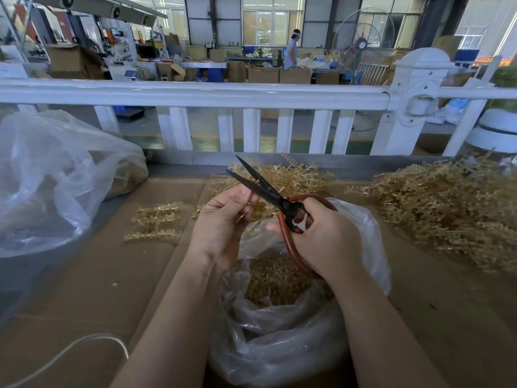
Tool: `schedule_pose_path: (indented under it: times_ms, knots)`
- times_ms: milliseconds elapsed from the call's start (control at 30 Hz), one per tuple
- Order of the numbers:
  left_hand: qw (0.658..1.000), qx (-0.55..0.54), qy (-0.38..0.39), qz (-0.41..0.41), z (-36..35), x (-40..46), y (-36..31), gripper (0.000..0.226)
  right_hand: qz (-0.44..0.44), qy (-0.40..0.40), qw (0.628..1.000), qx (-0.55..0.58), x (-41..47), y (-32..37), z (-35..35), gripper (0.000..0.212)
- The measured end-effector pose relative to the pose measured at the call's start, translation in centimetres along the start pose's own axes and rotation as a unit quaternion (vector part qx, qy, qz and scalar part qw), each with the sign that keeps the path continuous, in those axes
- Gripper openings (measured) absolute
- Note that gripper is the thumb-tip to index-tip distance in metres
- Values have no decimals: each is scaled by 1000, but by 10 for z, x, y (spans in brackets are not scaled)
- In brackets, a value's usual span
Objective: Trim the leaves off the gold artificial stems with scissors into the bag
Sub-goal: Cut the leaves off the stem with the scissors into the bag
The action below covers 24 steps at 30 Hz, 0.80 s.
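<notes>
My right hand grips the red-brown handles of black scissors, whose blades are parted and point up and left. My left hand pinches a gold stem just below the blades. Under both hands a clear plastic bag stands open, with gold leaf cuttings inside. Behind the hands lies a heap of gold stems.
A big pile of gold stems covers the right of the cardboard-covered table. Two loose stems lie at the left. A large clear bag sits at far left. A white railing runs behind. A white cable lies at lower left.
</notes>
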<state>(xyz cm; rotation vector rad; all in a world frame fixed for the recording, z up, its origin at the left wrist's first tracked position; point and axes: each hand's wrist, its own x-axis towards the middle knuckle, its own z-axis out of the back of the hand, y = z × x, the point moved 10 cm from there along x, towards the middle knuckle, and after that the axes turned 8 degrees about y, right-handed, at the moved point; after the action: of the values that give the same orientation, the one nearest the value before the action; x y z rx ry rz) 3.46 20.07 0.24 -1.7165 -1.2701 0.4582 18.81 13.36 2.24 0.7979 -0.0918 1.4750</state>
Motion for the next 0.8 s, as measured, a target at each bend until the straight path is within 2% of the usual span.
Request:
schedule_pose_path:
  times_ms: [300,467,633,800]
  knots:
    - [1000,-11,-21,-7,5,1,-1,10,-18,-1,1000,1,0,0,2,71]
    - [999,16,-28,-26,6,1,-5,8,-11,-8,1000,-7,-1,3,5,71]
    - [997,62,-20,-51,2,0,-10,6,-17,-7,1000,2,-2,1,6,59]
    - [998,50,-16,-45,3,0,-12,11,-5,-12,1000,1,-3,2,7,64]
